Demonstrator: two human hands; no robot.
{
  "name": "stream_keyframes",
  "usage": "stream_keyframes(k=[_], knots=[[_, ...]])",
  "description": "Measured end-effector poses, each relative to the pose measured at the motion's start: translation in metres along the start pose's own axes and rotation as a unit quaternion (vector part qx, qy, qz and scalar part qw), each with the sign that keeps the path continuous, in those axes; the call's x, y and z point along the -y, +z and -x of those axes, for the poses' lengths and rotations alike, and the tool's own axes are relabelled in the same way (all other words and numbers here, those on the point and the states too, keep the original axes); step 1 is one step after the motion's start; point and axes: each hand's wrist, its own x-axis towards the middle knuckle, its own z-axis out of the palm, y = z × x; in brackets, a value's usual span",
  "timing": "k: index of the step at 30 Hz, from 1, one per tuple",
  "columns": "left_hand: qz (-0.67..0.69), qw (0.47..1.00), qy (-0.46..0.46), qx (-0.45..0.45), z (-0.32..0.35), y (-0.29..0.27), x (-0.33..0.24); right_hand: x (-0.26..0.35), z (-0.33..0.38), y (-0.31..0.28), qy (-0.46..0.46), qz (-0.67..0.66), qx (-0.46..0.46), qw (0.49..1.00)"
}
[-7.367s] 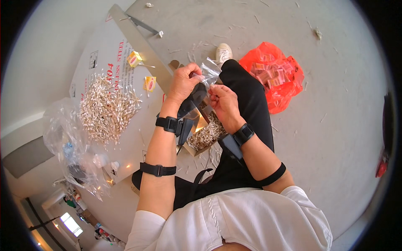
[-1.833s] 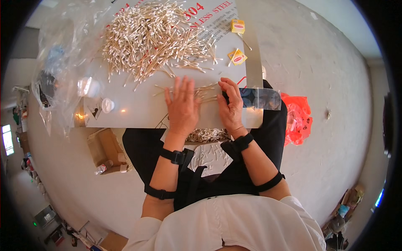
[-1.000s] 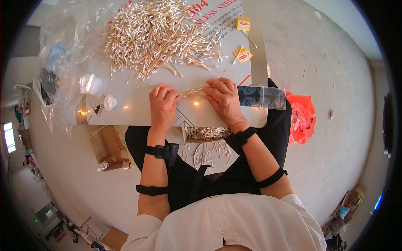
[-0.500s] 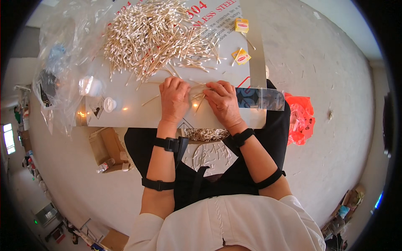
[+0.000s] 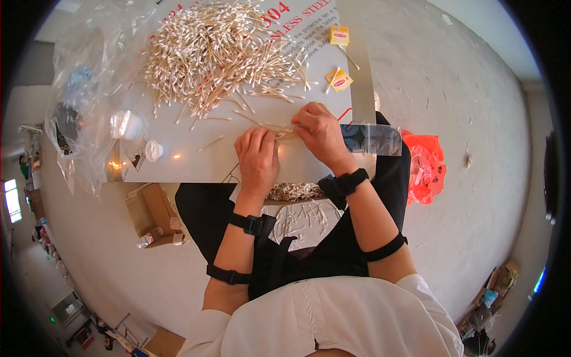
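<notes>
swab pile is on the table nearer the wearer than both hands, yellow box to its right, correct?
No, the head view shows the swab pile beyond the left hand and right hand, not nearer. It is on the table, with a yellow box to its right.

The swabs (image 5: 208, 65) have matt, pale sticks that look wooden, with soft, fluffy white cotton tips. Beneath them the desk (image 5: 196, 169) is smooth and glossy, catching small bright glints. The pouch (image 5: 383, 140) is clear, shiny plastic; the clear bag (image 5: 98, 53) is wrinkled, glossy film, and the red bag (image 5: 434, 157) thin, crinkled plastic. The white lid (image 5: 154, 150) looks like smooth plastic. The carton (image 5: 148, 205) is matt brown cardboard. Trousers (image 5: 205, 220) and shirt (image 5: 267, 309) are matt cloth; the floor (image 5: 470, 101) looks dull.
</notes>
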Motion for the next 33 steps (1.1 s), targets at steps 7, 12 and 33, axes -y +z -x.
stream_keyframes(k=[7,12,33], knots=[[0.016,1.000,0.005,-0.005,0.003,0.003,0.005,-0.007,-0.017,0.005,-0.058,0.095,0.031,0.993],[-0.044,0.996,-0.015,0.081,0.008,-0.001,-0.011,-0.013,-0.021,0.007,-0.114,0.047,0.081,0.989],[-0.036,0.996,-0.035,0.076,0.006,-0.006,0.002,0.014,0.029,0.010,0.001,0.068,-0.074,0.995]])
